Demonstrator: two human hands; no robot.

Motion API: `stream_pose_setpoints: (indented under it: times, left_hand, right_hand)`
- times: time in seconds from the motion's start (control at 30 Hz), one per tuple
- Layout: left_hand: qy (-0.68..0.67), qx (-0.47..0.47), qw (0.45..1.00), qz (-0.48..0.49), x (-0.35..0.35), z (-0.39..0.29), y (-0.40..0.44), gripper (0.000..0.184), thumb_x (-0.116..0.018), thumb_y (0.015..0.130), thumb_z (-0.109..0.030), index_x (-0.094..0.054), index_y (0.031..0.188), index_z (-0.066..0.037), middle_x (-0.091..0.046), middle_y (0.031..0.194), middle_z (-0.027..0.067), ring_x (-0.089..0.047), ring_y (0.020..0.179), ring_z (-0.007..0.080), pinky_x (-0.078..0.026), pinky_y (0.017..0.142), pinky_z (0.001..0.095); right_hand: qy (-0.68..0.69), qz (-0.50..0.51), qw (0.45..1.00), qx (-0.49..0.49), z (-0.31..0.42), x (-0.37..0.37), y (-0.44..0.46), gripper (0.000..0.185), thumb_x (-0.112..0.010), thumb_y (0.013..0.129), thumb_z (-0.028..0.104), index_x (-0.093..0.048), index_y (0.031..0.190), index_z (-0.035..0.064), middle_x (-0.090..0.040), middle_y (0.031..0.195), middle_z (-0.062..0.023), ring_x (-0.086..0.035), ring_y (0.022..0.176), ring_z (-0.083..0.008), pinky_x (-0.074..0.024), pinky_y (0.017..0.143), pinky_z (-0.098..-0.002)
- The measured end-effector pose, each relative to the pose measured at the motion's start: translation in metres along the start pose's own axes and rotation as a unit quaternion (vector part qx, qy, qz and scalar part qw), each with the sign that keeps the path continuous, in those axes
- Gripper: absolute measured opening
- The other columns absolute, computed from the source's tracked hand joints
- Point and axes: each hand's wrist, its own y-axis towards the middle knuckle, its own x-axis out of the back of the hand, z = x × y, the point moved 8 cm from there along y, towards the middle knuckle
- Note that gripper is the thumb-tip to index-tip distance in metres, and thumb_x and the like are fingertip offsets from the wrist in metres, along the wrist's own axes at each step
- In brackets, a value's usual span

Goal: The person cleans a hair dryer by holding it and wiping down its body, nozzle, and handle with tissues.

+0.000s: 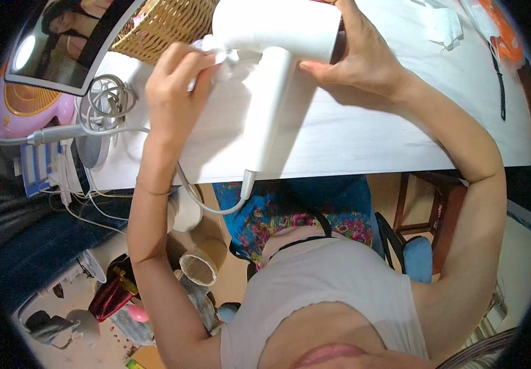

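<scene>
A white hair dryer (268, 111) lies across the top middle, its handle pointing down toward the table's front edge and a grey cord leaving the handle's end. My left hand (179, 80) pinches a crumpled white tissue (222, 58) against the left end of the dryer's barrel. At the barrel's right end, my right hand (364, 55) grips it, thumb below and fingers above, partly cut off by the frame's top edge.
On the white table (364, 147), a wicker basket (167, 27), a screen (62, 43), a coiled cord (109, 101) and a pink fan (38, 104) stand left. A white tissue (444, 27) and an orange bag (502, 31) lie right. A wooden stool (440, 209) is below.
</scene>
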Motion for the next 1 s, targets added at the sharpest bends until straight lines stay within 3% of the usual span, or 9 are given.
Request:
stream_pose_setpoints:
  times: [0.2, 0.3, 0.43, 0.53, 0.67, 0.7, 0.8, 0.93, 1.0]
  left_hand:
    - [-0.012, 0.092, 0.995, -0.044, 0.028, 0.024, -0.031, 0.012, -0.071, 0.078, 0.001, -0.065, 0.088, 0.000, -0.065, 0.090, 0.0101, -0.065, 0.081, 0.0210, -0.053, 0.069, 0.0280]
    - [-0.023, 0.064, 0.996, -0.058, 0.031, 0.024, -0.034, 0.012, -0.070, 0.078, 0.003, -0.065, 0.089, 0.000, -0.065, 0.089, 0.0094, -0.066, 0.082, 0.0204, -0.053, 0.070, 0.0277]
    - [-0.088, 0.061, 0.992, -0.070, 0.027, 0.019, -0.029, 0.015, -0.069, 0.078, 0.005, -0.066, 0.092, 0.001, -0.066, 0.092, 0.0094, -0.065, 0.083, 0.0183, -0.053, 0.072, 0.0268]
    - [-0.086, 0.005, 0.993, -0.080, 0.025, -0.005, -0.007, 0.011, -0.069, 0.081, 0.004, -0.065, 0.091, 0.000, -0.065, 0.090, 0.0060, -0.063, 0.080, 0.0122, -0.051, 0.070, 0.0243]
    - [-0.168, -0.017, 0.982, -0.091, -0.005, -0.025, 0.017, 0.009, -0.065, 0.077, -0.007, -0.058, 0.079, -0.002, -0.056, 0.079, 0.0105, -0.061, 0.071, 0.0264, -0.050, 0.060, 0.0334]
    - [-0.147, -0.008, 0.987, -0.063, -0.011, -0.026, 0.018, 0.009, -0.063, 0.079, -0.010, -0.057, 0.078, -0.003, -0.055, 0.079, 0.0099, -0.061, 0.072, 0.0271, -0.050, 0.060, 0.0346]
    - [-0.126, 0.024, 0.992, -0.003, -0.019, -0.021, 0.011, 0.010, -0.060, 0.081, -0.013, -0.058, 0.079, -0.003, -0.057, 0.080, 0.0092, -0.062, 0.074, 0.0282, -0.051, 0.062, 0.0357]
    - [-0.069, 0.071, 0.992, 0.074, -0.026, -0.010, 0.005, 0.011, -0.062, 0.079, -0.014, -0.061, 0.078, -0.003, -0.061, 0.083, 0.0096, -0.064, 0.077, 0.0276, -0.052, 0.064, 0.0370]
    - [-0.110, 0.097, 0.987, 0.073, -0.021, -0.007, 0.005, 0.009, -0.063, 0.078, -0.012, -0.064, 0.078, -0.003, -0.062, 0.083, 0.0099, -0.064, 0.075, 0.0279, -0.053, 0.065, 0.0363]
  right_hand:
    - [0.043, 0.021, 0.998, -0.030, -0.007, -0.007, -0.001, 0.076, -0.077, 0.068, 0.020, -0.030, 0.124, -0.0003, -0.047, 0.110, -0.0189, -0.049, 0.106, -0.0262, -0.0425, 0.090, -0.0392]
    - [0.071, 0.010, 0.997, 0.004, -0.011, -0.009, -0.002, 0.078, -0.077, 0.067, 0.018, -0.028, 0.126, 0.0012, -0.046, 0.111, -0.0153, -0.046, 0.105, -0.0214, -0.0406, 0.090, -0.0358]
    - [0.230, -0.026, 0.972, -0.040, -0.017, -0.016, -0.004, 0.080, -0.076, 0.069, 0.015, -0.028, 0.131, -0.0001, -0.045, 0.117, -0.0159, -0.045, 0.109, -0.0227, -0.0392, 0.094, -0.0368]
    - [-0.006, 0.008, 0.999, 0.037, -0.013, -0.005, -0.002, 0.081, -0.079, 0.069, 0.020, -0.032, 0.132, 0.0032, -0.045, 0.123, -0.0131, -0.052, 0.112, -0.0249, -0.0462, 0.097, -0.0383]
    - [-0.079, 0.002, 0.995, 0.058, -0.008, -0.001, 0.001, 0.084, -0.082, 0.066, 0.024, -0.031, 0.128, -0.0002, -0.045, 0.116, -0.0150, -0.052, 0.110, -0.0259, -0.0464, 0.093, -0.0358]
    - [-0.025, -0.002, 0.999, 0.020, -0.017, 0.000, -0.002, 0.086, -0.081, 0.066, 0.021, -0.031, 0.132, 0.0000, -0.042, 0.125, -0.0136, -0.047, 0.117, -0.0224, -0.0423, 0.099, -0.0331]
    - [0.031, -0.009, 0.999, 0.002, -0.016, -0.004, -0.004, 0.086, -0.082, 0.067, 0.022, -0.030, 0.132, -0.0002, -0.041, 0.125, -0.0137, -0.047, 0.117, -0.0231, -0.0422, 0.099, -0.0335]
    - [-0.004, 0.019, 0.997, 0.068, -0.011, -0.006, -0.003, 0.090, -0.083, 0.067, 0.028, -0.029, 0.132, -0.0016, -0.040, 0.124, -0.0146, -0.047, 0.117, -0.0239, -0.0433, 0.098, -0.0338]
    - [-0.004, 0.015, 0.997, 0.069, -0.012, -0.007, -0.002, 0.091, -0.083, 0.066, 0.030, -0.028, 0.131, -0.0018, -0.040, 0.122, -0.0151, -0.047, 0.116, -0.0244, -0.0440, 0.096, -0.0336]
